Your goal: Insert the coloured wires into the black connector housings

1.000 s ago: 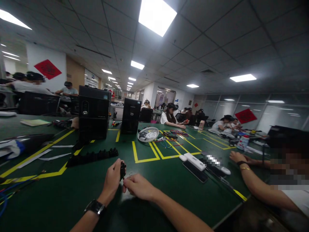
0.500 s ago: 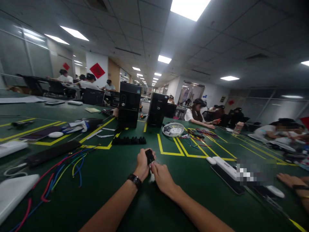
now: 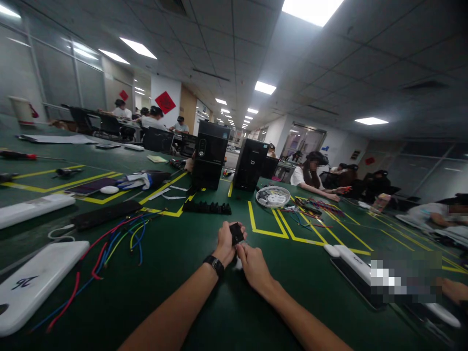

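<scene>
My left hand [image 3: 225,243], with a dark watch on its wrist, is closed around a small black block-like part [image 3: 237,234] above the green table [image 3: 204,312]. Against the lower edge of that part, the fingers of my right hand [image 3: 253,263] are pinched together. Whatever sits between those fingertips is too small to make out. A pale blurred thing [image 3: 239,263] shows just below, between the two hands. Farther back on the table lies a black strip with several raised pieces [image 3: 207,207].
Two black computer towers [image 3: 210,156] stand at the back. A white round basket [image 3: 272,196] and tangled wires [image 3: 318,207] lie to their right. Coloured wires [image 3: 113,239] and a white case [image 3: 44,282] are on the left, a white power bank [image 3: 353,261] on the right. People sit farther off.
The view has swung to the left, so everything appears farther right. Both hands stay together at the black part, with little visible change in their grip.
</scene>
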A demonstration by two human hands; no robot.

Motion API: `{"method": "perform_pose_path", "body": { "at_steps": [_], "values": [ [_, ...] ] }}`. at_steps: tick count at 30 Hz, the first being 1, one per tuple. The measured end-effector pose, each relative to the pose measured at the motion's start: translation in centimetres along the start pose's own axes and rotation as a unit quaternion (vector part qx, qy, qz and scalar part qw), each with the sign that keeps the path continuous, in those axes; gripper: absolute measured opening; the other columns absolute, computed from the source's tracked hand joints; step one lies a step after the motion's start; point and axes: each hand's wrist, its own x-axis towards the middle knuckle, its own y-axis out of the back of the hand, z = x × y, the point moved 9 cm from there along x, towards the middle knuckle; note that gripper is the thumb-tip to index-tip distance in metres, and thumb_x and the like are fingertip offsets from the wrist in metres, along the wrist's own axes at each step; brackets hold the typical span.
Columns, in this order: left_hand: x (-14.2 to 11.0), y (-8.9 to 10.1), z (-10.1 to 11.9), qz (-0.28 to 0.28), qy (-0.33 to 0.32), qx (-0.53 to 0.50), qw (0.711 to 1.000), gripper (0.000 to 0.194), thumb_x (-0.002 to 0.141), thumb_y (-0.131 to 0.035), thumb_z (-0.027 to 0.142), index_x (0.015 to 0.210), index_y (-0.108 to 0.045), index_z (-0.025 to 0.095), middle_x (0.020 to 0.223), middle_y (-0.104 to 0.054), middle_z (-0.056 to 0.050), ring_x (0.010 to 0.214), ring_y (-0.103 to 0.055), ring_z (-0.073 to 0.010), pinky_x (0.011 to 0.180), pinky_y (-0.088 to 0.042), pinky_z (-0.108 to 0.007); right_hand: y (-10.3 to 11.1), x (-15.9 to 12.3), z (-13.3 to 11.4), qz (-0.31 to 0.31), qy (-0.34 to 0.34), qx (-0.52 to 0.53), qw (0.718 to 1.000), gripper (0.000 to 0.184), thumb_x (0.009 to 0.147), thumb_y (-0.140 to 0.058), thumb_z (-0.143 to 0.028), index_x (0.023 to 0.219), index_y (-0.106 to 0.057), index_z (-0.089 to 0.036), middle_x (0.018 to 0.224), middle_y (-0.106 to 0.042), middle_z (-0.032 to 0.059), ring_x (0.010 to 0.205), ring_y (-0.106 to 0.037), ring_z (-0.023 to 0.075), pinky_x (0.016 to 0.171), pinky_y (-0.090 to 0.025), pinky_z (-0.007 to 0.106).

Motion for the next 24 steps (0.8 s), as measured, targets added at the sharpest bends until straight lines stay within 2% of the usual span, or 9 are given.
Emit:
{"method": "perform_pose_path", "body": {
  "at_steps": [2, 5, 8, 10, 11, 13, 17, 21, 24],
  "values": [
    [0.1, 0.1, 0.4, -0.005, -0.004, 0.017, 1.0, 0.025, 0.074, -0.037, 0.029, 0.064, -0.053, 0.012, 0.052, -0.054, -0.004, 0.042, -0.051, -0.0122, 0.042, -0.038, -0.022, -0.3, 0.3, 0.0, 0.002, -0.002, -0.009, 1.0, 0.037, 0.096, -0.032, -0.029, 0.077, -0.061, -0.017, 0.069, -0.063, 0.0038, 0.059, -0.054, 0.0123, 0.058, -0.033, 0.022],
    [0.2, 0.2, 1.5, -0.016, -0.03, 0.043, 0.999, 0.024, 0.075, -0.04, 0.029, 0.064, -0.054, 0.013, 0.051, -0.055, -0.003, 0.042, -0.05, -0.0107, 0.042, -0.036, -0.021, 0.3, 0.9, 0.2, -0.009, -0.029, 0.009, 1.0, 0.04, 0.095, -0.034, -0.03, 0.068, -0.06, -0.016, 0.062, -0.059, 0.0013, 0.056, -0.051, 0.0112, 0.056, -0.031, 0.021],
    [0.1, -0.5, 3.1, -0.055, -0.107, 0.117, 0.986, 0.02, 0.075, -0.048, 0.028, 0.067, -0.058, 0.013, 0.052, -0.056, -0.001, 0.044, -0.051, -0.0101, 0.045, -0.038, -0.02, 1.0, 1.0, 0.6, -0.052, -0.075, 0.057, 0.994, 0.043, 0.094, -0.035, -0.031, 0.061, -0.057, -0.015, 0.05, -0.049, -0.0029, 0.049, -0.045, 0.0095, 0.051, -0.028, 0.021],
    [-0.1, -1.2, 3.4, -0.083, -0.142, 0.156, 0.974, 0.02, 0.075, -0.048, 0.029, 0.067, -0.058, 0.013, 0.053, -0.056, -0.001, 0.045, -0.053, -0.0113, 0.046, -0.039, -0.021, 1.5, 0.8, 0.5, -0.052, -0.074, 0.053, 0.995, 0.043, 0.094, -0.035, -0.032, 0.061, -0.057, -0.015, 0.05, -0.049, -0.0032, 0.048, -0.045, 0.0095, 0.05, -0.028, 0.021],
    [-0.1, -1.4, 3.1, -0.091, -0.138, 0.155, 0.974, 0.022, 0.075, -0.047, 0.03, 0.067, -0.058, 0.013, 0.053, -0.056, -0.001, 0.044, -0.053, -0.012, 0.045, -0.039, -0.022, 1.6, 0.7, 0.4, -0.038, -0.059, 0.034, 0.997, 0.042, 0.094, -0.034, -0.031, 0.062, -0.057, -0.015, 0.052, -0.051, -0.0023, 0.05, -0.047, 0.0099, 0.051, -0.029, 0.021],
    [0.0, -1.4, 2.0, -0.086, -0.083, 0.098, 0.988, 0.023, 0.075, -0.044, 0.03, 0.067, -0.056, 0.012, 0.053, -0.056, -0.003, 0.044, -0.053, -0.0131, 0.044, -0.038, -0.023, 1.5, 0.4, 0.0, -0.01, -0.016, -0.021, 1.0, 0.041, 0.095, -0.032, -0.029, 0.067, -0.059, -0.016, 0.061, -0.059, 0.0009, 0.055, -0.053, 0.0112, 0.054, -0.031, 0.022],
    [0.1, -0.8, 0.4, -0.04, -0.004, 0.012, 0.999, 0.024, 0.074, -0.037, 0.029, 0.068, -0.054, 0.012, 0.054, -0.056, -0.005, 0.044, -0.053, -0.014, 0.043, -0.038, -0.023, -0.4, 0.0, 0.5, 0.006, 0.023, -0.125, 0.992, 0.038, 0.097, -0.029, -0.028, 0.082, -0.062, -0.016, 0.07, -0.066, 0.0061, 0.059, -0.059, 0.0145, 0.056, -0.033, 0.023],
    [0.1, -0.2, 1.3, -0.022, -0.021, 0.03, 0.999, 0.025, 0.074, -0.037, 0.029, 0.068, -0.054, 0.012, 0.053, -0.056, -0.005, 0.043, -0.052, -0.0131, 0.043, -0.038, -0.023, -0.6, 0.4, 0.4, 0.009, 0.027, -0.134, 0.991, 0.038, 0.097, -0.03, -0.028, 0.083, -0.063, -0.015, 0.07, -0.066, 0.0072, 0.06, -0.06, 0.0149, 0.057, -0.034, 0.023],
    [-0.1, 0.1, 2.5, -0.027, -0.067, 0.058, 0.996, 0.021, 0.075, -0.045, 0.027, 0.067, -0.057, 0.013, 0.052, -0.055, -0.001, 0.043, -0.051, -0.0105, 0.044, -0.037, -0.02, 0.4, 0.9, -0.1, -0.015, 0.004, -0.074, 0.997, 0.042, 0.096, -0.031, -0.028, 0.07, -0.061, -0.016, 0.064, -0.064, 0.0037, 0.057, -0.057, 0.0128, 0.056, -0.033, 0.022]
  ]
}}
